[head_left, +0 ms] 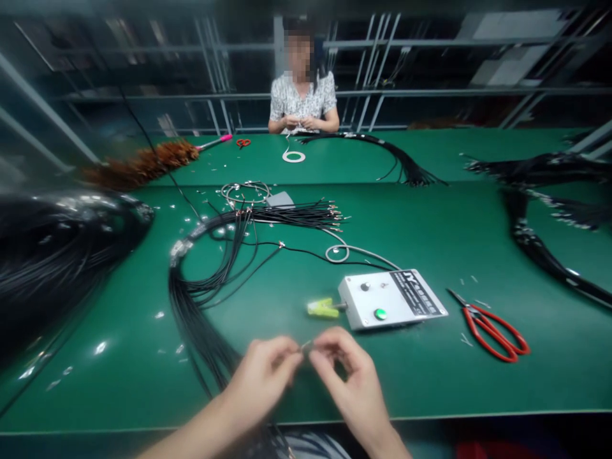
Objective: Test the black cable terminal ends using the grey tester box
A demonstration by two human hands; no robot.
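Note:
My left hand (268, 370) is closed in a pinch near the table's front edge, its fingertips on a small item too blurred to name. Close beside it, my right hand (347, 370) pinches at the same spot. A black cable bundle (194, 319) curves from behind my left hand up to a fan of thin wire ends (310, 215). Beyond my right hand lies a white control box (392, 299) with a green button and a knob. A yellow-green clip (322, 308) sticks out from its left side.
Red-handled scissors (497, 331) lie at the right. Large black cable bundles rest at the left (62, 255) and right (540, 248). Across the green table (430, 376), a person (303, 102) sits near a white tape roll (293, 157). A brown duster (143, 164) lies far left.

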